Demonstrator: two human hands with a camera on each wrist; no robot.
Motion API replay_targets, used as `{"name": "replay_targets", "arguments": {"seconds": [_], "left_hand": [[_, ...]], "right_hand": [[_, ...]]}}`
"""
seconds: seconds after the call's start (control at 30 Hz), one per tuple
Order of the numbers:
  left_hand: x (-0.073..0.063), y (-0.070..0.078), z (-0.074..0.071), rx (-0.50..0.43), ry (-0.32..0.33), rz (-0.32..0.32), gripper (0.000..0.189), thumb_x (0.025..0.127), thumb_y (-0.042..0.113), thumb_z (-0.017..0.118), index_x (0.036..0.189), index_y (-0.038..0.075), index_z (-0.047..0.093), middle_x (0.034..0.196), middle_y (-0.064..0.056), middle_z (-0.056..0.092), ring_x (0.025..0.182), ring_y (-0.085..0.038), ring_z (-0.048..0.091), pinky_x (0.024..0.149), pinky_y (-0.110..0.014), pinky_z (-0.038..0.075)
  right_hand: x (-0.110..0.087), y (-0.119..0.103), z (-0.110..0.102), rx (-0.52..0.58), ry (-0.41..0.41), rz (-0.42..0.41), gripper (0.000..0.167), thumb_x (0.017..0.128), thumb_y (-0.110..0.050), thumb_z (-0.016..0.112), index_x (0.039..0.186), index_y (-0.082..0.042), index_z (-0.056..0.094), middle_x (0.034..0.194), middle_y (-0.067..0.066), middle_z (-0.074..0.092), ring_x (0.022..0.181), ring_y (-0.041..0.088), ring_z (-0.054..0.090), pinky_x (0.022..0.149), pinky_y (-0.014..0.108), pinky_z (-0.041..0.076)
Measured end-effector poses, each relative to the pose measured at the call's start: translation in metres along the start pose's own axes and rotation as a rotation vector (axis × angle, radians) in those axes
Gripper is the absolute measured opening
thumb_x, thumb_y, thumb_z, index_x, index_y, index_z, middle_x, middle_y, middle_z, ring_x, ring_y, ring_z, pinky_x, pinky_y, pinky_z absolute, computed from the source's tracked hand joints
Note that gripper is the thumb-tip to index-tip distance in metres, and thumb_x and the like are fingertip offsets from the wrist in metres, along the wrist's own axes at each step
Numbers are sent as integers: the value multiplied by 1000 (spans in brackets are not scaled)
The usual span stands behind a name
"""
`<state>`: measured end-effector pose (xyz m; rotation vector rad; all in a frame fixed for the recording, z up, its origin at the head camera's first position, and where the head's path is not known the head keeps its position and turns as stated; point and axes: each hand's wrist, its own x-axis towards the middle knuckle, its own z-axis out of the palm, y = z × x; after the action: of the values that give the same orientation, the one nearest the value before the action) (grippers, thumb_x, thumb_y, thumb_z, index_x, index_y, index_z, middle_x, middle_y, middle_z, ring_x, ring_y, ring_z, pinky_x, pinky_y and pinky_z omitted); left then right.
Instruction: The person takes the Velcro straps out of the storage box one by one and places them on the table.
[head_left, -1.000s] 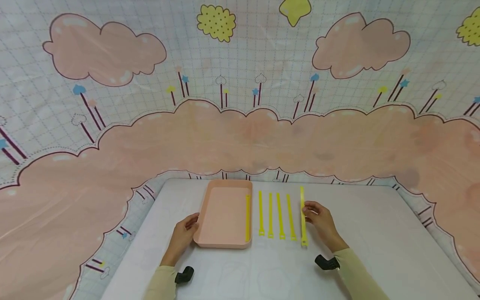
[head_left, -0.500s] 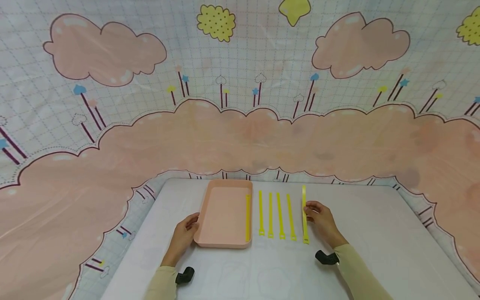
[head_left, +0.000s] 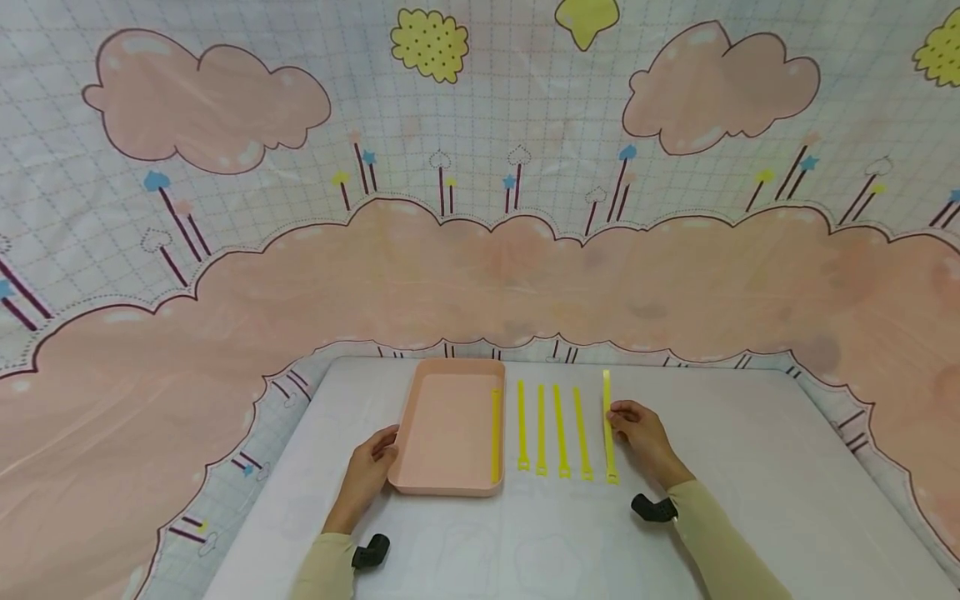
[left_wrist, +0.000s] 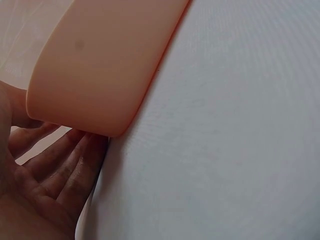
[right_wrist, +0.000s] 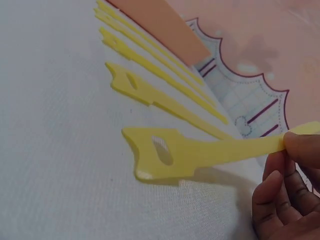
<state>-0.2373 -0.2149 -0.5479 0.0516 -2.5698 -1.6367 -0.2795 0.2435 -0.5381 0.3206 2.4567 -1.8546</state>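
Observation:
In the head view my right hand (head_left: 643,437) pinches a yellow hook-and-loop cable tie (head_left: 609,450) between thumb and fingers, partway along its strap. Its slotted head (right_wrist: 155,155) points toward the near side, just above the table, with a shadow below it. Several more yellow cable ties (head_left: 561,433) lie in a row to its left, roughly parallel. My left hand (head_left: 363,475) holds the left side of a peach tray (head_left: 450,490), a digit over the rim and other fingers against the outer wall. One yellow cable tie (head_left: 495,437) lies inside the tray along its right wall.
Everything stands on a white table (head_left: 555,542). A patterned cloth (head_left: 525,275) with clouds hangs behind it and runs down the sides. Black wrist devices (head_left: 371,552) sit on both forearms.
Over the last second the cable tie in my right hand has shifted slightly right and its head has moved a little farther from me. My left hand and the tray stay put.

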Motion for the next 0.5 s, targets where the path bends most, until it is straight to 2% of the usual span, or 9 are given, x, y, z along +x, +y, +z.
{"name": "replay_targets", "arguments": {"seconds": [0.13, 0.37, 0.5], "left_hand": [[1, 1, 0, 15, -1, -9, 40, 98, 5, 55, 138, 2, 54, 130, -22, 62, 119, -31, 59, 100, -39, 49], [0, 4, 0, -3, -9, -17, 40, 98, 5, 55, 138, 2, 54, 131, -23, 61, 119, -31, 59, 92, -18, 46], [-1, 4, -1, -10, -18, -25, 40, 99, 6, 54, 139, 2, 53, 132, -22, 60, 120, -31, 59, 92, -18, 46]], "right_hand": [[3, 1, 1, 5, -25, -12, 28, 98, -14, 60, 120, 2, 55, 95, 2, 62, 78, 12, 55, 66, 21, 49], [7, 2, 1, -27, -63, -50, 26, 97, -11, 61, 116, 5, 56, 93, 5, 62, 74, 12, 55, 63, 23, 50], [9, 2, 0, -81, -66, -82, 23, 96, -11, 62, 112, 4, 59, 93, 7, 63, 74, 13, 53, 62, 23, 48]]}}
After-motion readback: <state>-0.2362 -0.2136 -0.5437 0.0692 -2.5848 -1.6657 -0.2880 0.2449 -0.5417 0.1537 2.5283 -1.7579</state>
